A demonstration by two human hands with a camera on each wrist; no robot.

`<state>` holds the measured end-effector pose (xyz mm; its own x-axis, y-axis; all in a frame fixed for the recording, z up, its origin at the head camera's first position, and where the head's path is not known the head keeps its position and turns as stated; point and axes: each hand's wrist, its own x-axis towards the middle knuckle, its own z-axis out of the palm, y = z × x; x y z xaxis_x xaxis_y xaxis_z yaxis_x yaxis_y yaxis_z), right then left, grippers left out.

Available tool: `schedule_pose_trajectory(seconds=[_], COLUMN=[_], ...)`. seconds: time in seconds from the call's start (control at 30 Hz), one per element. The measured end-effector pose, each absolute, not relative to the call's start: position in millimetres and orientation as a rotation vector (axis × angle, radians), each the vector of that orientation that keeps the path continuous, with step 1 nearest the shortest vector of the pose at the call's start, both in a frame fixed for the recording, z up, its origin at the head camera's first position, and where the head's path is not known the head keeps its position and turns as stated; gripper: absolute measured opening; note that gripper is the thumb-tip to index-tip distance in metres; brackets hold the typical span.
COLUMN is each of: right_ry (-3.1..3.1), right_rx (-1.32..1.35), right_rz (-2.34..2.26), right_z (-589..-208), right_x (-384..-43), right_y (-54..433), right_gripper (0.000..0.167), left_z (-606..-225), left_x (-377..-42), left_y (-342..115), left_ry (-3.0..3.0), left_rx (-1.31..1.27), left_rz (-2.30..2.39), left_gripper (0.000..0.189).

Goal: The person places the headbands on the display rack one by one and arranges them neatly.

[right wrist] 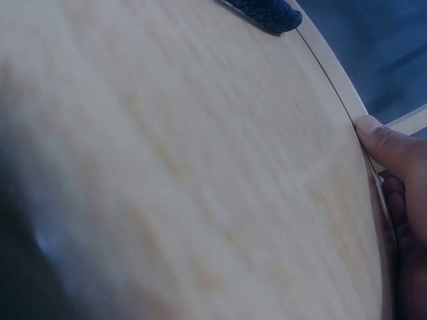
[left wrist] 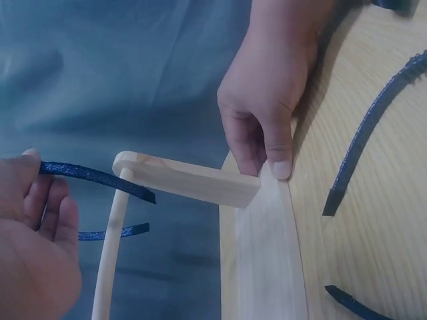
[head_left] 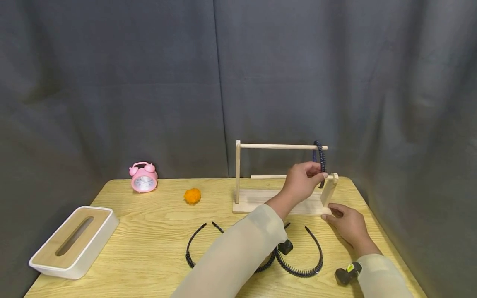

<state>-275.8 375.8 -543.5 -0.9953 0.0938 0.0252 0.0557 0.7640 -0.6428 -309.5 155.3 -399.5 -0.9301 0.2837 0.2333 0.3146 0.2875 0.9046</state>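
My left hand [head_left: 301,182] pinches a dark, beaded headband [head_left: 322,159] between thumb and fingers. The headband stands upright around the free right end of the upper rod of a wooden rack [head_left: 283,146]. In the left wrist view its two tips point down past the lower rod [left wrist: 110,260], close to the short rounded post [left wrist: 193,180]. My right hand [head_left: 346,223] grips the right front corner of the rack's base, thumb on the front edge and fingers curled behind. Two more dark headbands [head_left: 301,273] lie on the table, one partly hidden by my left sleeve.
On the wood-grain table [head_left: 149,231], a white tissue box with a wooden lid [head_left: 100,236] stands at the left. A pink alarm clock [head_left: 144,178] and an orange pompom-like flower [head_left: 192,196] sit toward the back. Dark curtains [head_left: 149,82] hang behind and beside the table.
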Motion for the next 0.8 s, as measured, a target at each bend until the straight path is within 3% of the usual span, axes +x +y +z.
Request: schedule_pose_trajectory(seconds=[0.4,0.8], right_ry=[-2.895,-2.888], right_rx=[-0.142,-0.149], right_rz=[1.069,1.075], right_z=[-541.5,-543.6], right_x=[-276.3,-278.4], right_y=[375.3,372.1], right_gripper=[0.066,0.065], left_z=[-394.1,-398.1], left_x=[-322.4,-326.5], left_y=[154.6,148.9], left_ry=[-2.511,-2.525], left_rx=[-0.523,-0.543], left_rz=[-1.768,-1.756], left_gripper=[0.018,0.027])
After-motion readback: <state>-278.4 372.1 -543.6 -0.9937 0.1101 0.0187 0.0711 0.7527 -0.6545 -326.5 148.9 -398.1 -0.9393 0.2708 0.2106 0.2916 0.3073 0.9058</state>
